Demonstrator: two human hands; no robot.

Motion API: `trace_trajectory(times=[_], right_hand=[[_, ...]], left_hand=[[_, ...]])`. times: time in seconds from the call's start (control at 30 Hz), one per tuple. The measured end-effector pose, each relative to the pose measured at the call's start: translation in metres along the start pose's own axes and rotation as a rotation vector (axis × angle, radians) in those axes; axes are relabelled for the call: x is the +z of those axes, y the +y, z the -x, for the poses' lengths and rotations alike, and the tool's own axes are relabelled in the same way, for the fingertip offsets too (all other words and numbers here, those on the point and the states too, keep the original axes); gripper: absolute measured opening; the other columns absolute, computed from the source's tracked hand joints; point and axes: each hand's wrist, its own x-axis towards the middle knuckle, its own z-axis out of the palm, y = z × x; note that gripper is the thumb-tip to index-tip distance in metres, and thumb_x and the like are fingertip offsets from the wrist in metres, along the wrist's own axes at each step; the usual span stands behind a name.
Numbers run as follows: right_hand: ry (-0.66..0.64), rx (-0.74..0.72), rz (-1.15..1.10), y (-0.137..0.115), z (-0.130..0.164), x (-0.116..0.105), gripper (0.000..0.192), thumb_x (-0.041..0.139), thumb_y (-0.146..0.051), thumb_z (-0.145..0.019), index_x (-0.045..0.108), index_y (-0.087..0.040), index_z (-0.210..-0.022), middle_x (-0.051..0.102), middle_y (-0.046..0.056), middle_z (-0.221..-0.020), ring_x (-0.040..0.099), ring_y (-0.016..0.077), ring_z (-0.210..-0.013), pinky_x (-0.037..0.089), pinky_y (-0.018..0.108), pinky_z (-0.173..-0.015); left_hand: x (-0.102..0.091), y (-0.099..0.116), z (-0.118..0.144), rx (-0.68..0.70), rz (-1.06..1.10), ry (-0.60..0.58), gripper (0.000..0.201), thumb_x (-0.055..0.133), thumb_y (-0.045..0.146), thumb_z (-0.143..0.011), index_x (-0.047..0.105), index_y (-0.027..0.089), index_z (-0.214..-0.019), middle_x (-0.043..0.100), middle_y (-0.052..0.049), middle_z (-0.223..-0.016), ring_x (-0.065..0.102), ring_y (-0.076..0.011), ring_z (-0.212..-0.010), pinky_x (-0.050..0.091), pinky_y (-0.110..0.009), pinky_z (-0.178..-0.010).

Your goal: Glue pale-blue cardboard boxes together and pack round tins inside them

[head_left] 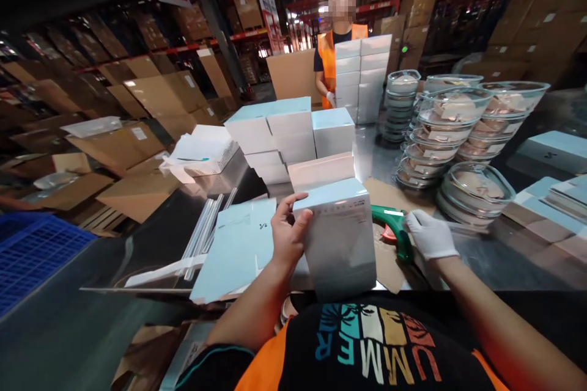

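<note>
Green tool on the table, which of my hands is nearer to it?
Right. Your gloved right hand is close beside the green tool; your left hand is farther off, gripping the box's left side.

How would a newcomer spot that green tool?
At the metal table, find the box in the bare left hand. Right of it, by the gloved right hand, is the green tool. Its deep green body and red part set it apart from the pale boxes and clear containers.

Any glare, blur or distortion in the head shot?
Head view: glare on the metal tabletop behind the held box, whose near face sits in shade; head view, edges: wide-angle stretch leans the glass dishes outward, left-hand cartons look soft.
</note>
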Motion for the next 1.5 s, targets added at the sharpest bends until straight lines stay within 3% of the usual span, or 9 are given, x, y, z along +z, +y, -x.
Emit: trace_trajectory(times=[0.13,0.27,0.47,0.63,1.03,1.17,1.33,1.43,1.5], right_hand=[[-0.121,-0.124,-0.583,-0.062,0.002,-0.001,0.076,0.065,-0.079,-0.087,0.065,-0.023,-0.139,0.076,0.015,-0.135,0.074,0.0309,-0.120,0.060,0.047,-0.103],[-0.398,-0.200,-0.693,-0.113,0.001,-0.006,0.062,0.072,-0.059,-0.091,0.065,-0.022,-0.141,0.076,0.010,-0.135,0.073,0.0274,-0.119,0.058,0.046,-0.110],[-0.426,-0.410,-0.572,-0.085,0.007,-0.007,0.080,0.092,-0.056,-0.075,0.065,-0.020,-0.140,0.066,0.018,-0.150,0.069,0.0325,-0.132,0.061,0.047,-0.107],[-0.310,-0.618,-0.520,-0.077,0.023,-0.011,0.035,0.075,-0.048,-0.100,0.077,-0.024,-0.125,0.061,0.017,-0.160,0.063,0.0299,-0.146,0.052,0.053,-0.121],[-0.309,-0.688,-0.502,-0.089,0.028,-0.020,0.021,0.071,-0.038,-0.104,0.082,-0.034,-0.122,0.074,0.009,-0.144,0.070,0.0283,-0.136,0.060,0.045,-0.112],[-0.284,-0.708,-0.500,-0.086,0.025,-0.017,0.021,0.070,-0.031,-0.104,0.083,-0.033,-0.120,0.075,0.009,-0.142,0.072,0.0280,-0.134,0.060,0.046,-0.113],[-0.212,-0.881,-0.301,-0.096,0.028,-0.001,0.058,0.069,-0.028,-0.104,0.058,-0.031,-0.161,0.061,0.015,-0.161,0.060,0.0307,-0.150,0.052,0.053,-0.123],[-0.360,-0.979,-0.164,-0.119,0.017,-0.002,0.095,0.078,-0.040,-0.098,0.029,-0.024,-0.177,0.046,0.017,-0.174,0.053,0.0340,-0.156,0.051,0.050,-0.125],[-0.422,-0.972,-0.078,-0.133,-0.011,-0.021,0.095,0.080,-0.040,-0.096,0.032,-0.023,-0.176,0.047,0.014,-0.173,0.059,0.0327,-0.151,0.055,0.044,-0.120]], left_hand=[[0.010,-0.004,0.002,0.044,-0.016,-0.050,0.070,0.082,0.080,-0.074,0.078,0.022,-0.112,0.075,-0.004,-0.090,0.067,-0.0195,-0.074,0.053,-0.030,-0.067],[0.015,-0.006,0.004,0.126,-0.035,-0.124,0.063,0.081,0.081,-0.075,0.078,0.023,-0.102,0.077,-0.010,-0.112,0.074,-0.0305,-0.109,0.058,-0.039,-0.092],[0.014,-0.018,-0.002,0.202,0.110,-0.090,0.057,0.090,0.065,-0.079,0.063,0.025,-0.111,0.076,-0.009,-0.116,0.076,-0.0289,-0.115,0.058,-0.046,-0.102],[0.014,-0.016,-0.012,0.367,0.081,-0.327,0.035,0.085,0.054,-0.090,0.080,0.023,-0.107,0.079,-0.010,-0.115,0.077,-0.0278,-0.115,0.058,-0.045,-0.104],[0.018,0.003,-0.011,0.540,0.082,-0.342,0.017,0.081,0.049,-0.095,0.084,0.034,-0.101,0.086,-0.006,-0.107,0.078,-0.0287,-0.111,0.057,-0.059,-0.107],[0.009,0.004,-0.017,0.509,-0.002,-0.377,0.030,0.078,0.060,-0.094,0.083,0.031,-0.094,0.086,-0.008,-0.105,0.079,-0.0308,-0.110,0.058,-0.061,-0.106],[-0.003,0.038,-0.044,0.438,-0.382,-0.639,0.040,0.090,0.061,-0.080,0.084,0.027,-0.101,0.079,-0.017,-0.134,0.065,-0.0396,-0.140,0.047,-0.063,-0.119],[-0.007,0.069,-0.059,0.370,-0.484,-0.835,0.058,0.101,0.051,-0.066,0.083,0.029,-0.116,0.081,-0.015,-0.128,0.073,-0.0395,-0.121,0.055,-0.054,-0.110],[-0.016,0.082,-0.064,0.305,-0.446,-0.820,0.067,0.106,0.043,-0.057,0.083,0.029,-0.119,0.082,-0.013,-0.116,0.076,-0.0388,-0.108,0.059,-0.050,-0.103]])
